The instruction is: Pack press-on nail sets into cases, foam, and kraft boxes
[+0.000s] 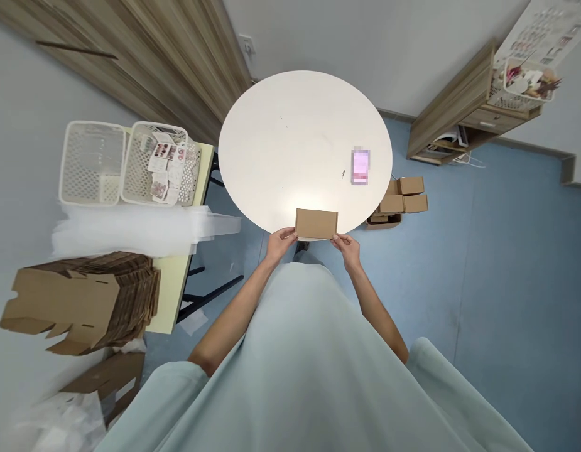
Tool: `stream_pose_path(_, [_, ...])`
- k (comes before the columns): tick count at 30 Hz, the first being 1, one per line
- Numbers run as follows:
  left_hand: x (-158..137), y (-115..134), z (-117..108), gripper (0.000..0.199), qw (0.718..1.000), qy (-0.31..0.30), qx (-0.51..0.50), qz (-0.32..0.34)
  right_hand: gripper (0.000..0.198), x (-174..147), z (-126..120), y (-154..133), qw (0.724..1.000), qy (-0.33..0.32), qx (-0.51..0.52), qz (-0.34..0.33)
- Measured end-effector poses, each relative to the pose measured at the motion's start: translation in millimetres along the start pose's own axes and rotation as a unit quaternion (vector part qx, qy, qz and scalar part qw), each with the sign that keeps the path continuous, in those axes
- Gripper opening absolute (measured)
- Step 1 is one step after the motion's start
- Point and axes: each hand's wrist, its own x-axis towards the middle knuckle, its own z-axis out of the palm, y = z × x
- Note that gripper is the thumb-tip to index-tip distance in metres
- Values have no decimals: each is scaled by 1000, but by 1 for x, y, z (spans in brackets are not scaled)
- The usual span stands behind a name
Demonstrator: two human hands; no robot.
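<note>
A small brown cardboard box [316,224], its lid side facing up, is at the near edge of the round white table [290,119]. My left hand [281,243] pinches its lower left corner between thumb and fingers. At the lower right corner, my right hand [347,247] grips it the same way. Whether the box rests on the tabletop or is held just above it, I cannot tell. What is inside the box is hidden.
On the table's right lies a blurred pink phone-like item [360,167]. Several cardboard boxes [403,195] are stacked right of the table. A side table [169,295] at left bears two white baskets [93,164], white sheets [125,230] and flattened cartons [73,301]. A wooden cabinet [453,103] stands far right.
</note>
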Motion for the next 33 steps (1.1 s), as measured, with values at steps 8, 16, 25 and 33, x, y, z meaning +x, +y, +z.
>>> stream_pose_path(8, [-55, -34, 44, 60, 999, -26, -12, 32, 62, -34, -71, 4, 998, 9, -56, -25])
stream_pose_path(16, [-110, -52, 95, 45, 997, -55, -41, 25, 60, -76, -141, -15, 993, 23, -98, -53])
stream_pose_path(25, [-120, -45, 139, 38, 998, -63, 6, 18, 62, -68, -185, -34, 994, 23, -94, -57])
stream_pose_path(33, [-61, -30, 235, 35, 992, -91, 80, 21, 64, -4, -250, -68, 995, 50, -71, -48])
